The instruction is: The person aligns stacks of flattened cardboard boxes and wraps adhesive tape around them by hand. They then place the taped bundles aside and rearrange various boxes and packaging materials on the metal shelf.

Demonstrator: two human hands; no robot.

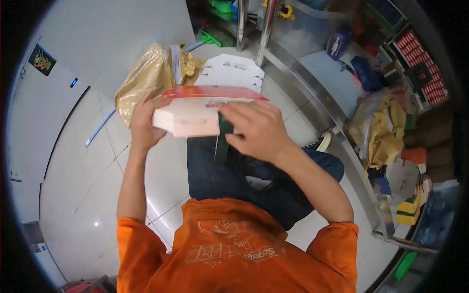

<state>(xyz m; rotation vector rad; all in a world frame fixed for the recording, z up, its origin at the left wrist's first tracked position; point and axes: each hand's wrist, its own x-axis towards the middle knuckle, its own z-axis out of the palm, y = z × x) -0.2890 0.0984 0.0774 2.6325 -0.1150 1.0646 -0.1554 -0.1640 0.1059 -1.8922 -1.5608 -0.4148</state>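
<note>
A white and red cardboard box (195, 106) is held up above my lap, its pale side facing me. My left hand (146, 119) grips the box's left end, with the thumb on the near side and fingers at the top edge. At the right part of the near side, my right hand (256, 128) is closed round a dark green strip (222, 141), which lies against the box and hangs below it. What the strip belongs to is hard to tell. Flat white cardboard (232, 71) lies on the floor beyond the box.
Brown wrapping (146, 73) and a blue stick (101, 128) lie at the left on the tiles. A metal frame (312, 90) runs along the right, with shelves of boxes, crumpled paper (388, 132) and a plastic bin (303, 24) behind it. A green brush (215, 38) lies at the back.
</note>
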